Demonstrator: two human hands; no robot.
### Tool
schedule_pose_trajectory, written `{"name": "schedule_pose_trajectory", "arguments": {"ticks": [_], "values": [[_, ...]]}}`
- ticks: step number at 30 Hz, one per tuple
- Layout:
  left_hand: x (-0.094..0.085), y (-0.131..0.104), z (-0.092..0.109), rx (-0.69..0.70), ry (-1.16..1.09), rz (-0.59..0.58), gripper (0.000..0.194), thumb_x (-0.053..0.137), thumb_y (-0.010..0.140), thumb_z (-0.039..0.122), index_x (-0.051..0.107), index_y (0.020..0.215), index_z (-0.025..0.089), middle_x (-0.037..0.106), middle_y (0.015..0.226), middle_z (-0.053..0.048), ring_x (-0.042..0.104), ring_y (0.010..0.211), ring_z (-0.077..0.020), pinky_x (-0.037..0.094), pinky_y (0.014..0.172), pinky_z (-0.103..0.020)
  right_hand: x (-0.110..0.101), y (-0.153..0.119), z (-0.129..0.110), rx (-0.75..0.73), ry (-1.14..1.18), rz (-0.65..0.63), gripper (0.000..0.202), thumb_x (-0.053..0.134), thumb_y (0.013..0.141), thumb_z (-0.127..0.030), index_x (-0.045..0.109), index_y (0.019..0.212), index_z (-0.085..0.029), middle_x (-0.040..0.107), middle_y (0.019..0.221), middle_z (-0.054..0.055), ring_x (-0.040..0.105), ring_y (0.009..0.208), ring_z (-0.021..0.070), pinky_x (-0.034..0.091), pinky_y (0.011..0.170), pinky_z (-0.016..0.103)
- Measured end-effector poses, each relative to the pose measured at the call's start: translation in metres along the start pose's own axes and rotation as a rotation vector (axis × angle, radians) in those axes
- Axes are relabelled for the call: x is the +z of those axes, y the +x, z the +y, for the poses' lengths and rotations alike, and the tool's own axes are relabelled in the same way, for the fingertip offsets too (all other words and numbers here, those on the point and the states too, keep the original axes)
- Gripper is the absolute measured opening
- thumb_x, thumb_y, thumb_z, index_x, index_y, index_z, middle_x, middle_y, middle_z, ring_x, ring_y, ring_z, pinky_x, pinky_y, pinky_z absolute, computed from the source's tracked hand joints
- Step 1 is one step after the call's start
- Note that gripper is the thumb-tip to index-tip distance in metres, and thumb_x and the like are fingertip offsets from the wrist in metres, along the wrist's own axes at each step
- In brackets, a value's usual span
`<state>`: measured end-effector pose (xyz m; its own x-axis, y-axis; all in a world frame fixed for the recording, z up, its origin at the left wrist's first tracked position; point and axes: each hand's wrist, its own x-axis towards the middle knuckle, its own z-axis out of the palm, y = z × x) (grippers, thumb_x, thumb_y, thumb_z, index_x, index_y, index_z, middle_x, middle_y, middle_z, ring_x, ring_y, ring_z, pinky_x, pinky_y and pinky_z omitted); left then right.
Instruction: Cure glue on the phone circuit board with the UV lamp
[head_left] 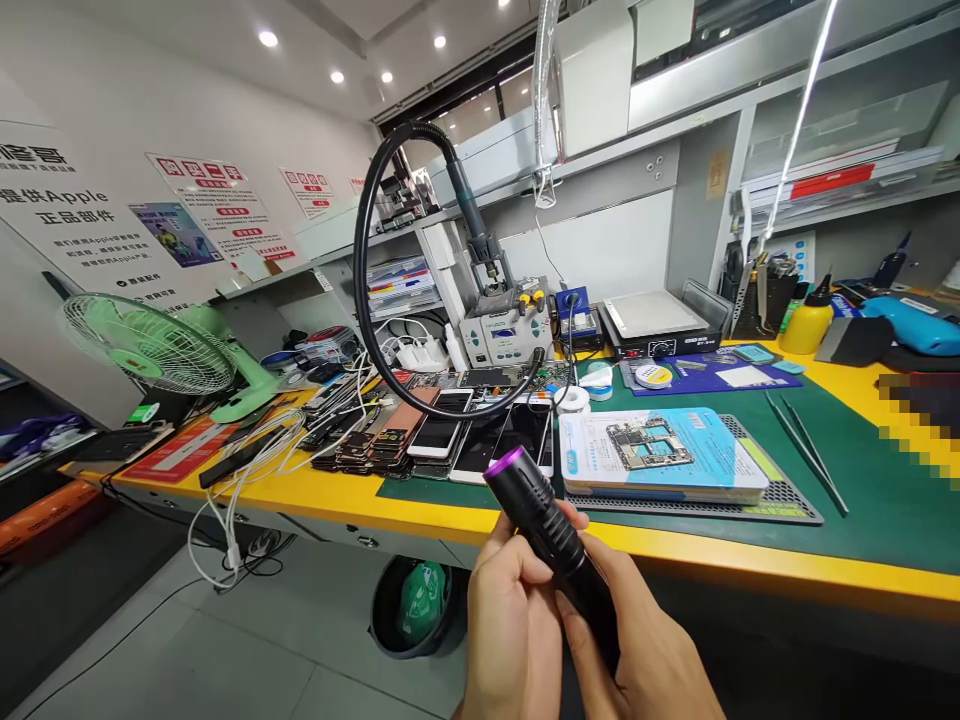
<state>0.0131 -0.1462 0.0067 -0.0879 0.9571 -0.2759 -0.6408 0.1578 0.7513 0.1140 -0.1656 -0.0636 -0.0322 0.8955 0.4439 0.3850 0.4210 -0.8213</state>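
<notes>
A black flashlight (551,530) with a purple ring at its head points up and to the left, in front of the bench's yellow edge. My left hand (510,620) is closed around its front part, the thumb against the barrel. Lower down, my right hand (637,630) wraps round the rear of the barrel. Behind the flashlight lie white-framed phones (517,435) on the green mat. Just right of them, a circuit board (651,443) rests on a blue and white box (712,455).
Tweezers (808,450) lie on the green mat (892,500) at right. A black hose (364,270) arches above stacked phone parts (360,450). A green fan (161,350) stands at left with white cables (259,460) nearby. A bin (416,605) sits below the bench.
</notes>
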Motion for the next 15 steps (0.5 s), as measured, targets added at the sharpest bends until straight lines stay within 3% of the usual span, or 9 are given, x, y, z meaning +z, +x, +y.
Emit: {"name": "schedule_pose_trajectory", "arguments": {"ticks": [7,15], "values": [[-0.0031,-0.0015,0.0017,-0.004,-0.047,-0.015,0.043,0.078,0.064,0.042,0.077,0.098,0.016,0.079,0.106,-0.014,0.074,0.106,-0.0359,0.055,0.107,-0.055,-0.0006,0.0045,-0.0036,-0.006,0.044,-0.014,0.033,0.044,0.11,-0.034,0.051,0.142,-0.031,0.079,0.122,0.008,0.082,0.105,0.0261,0.068,0.081,0.034],[-0.0005,-0.0037,-0.0014,-0.008,-0.133,0.051,0.035,0.065,0.083,0.027,0.072,0.116,0.017,0.077,0.113,-0.013,0.072,0.113,-0.0303,0.054,0.108,-0.047,0.001,0.0051,-0.0037,0.005,0.042,-0.013,0.035,0.044,0.11,-0.03,0.05,0.145,-0.034,0.08,0.125,0.004,0.082,0.106,0.0226,0.067,0.081,0.03]]}}
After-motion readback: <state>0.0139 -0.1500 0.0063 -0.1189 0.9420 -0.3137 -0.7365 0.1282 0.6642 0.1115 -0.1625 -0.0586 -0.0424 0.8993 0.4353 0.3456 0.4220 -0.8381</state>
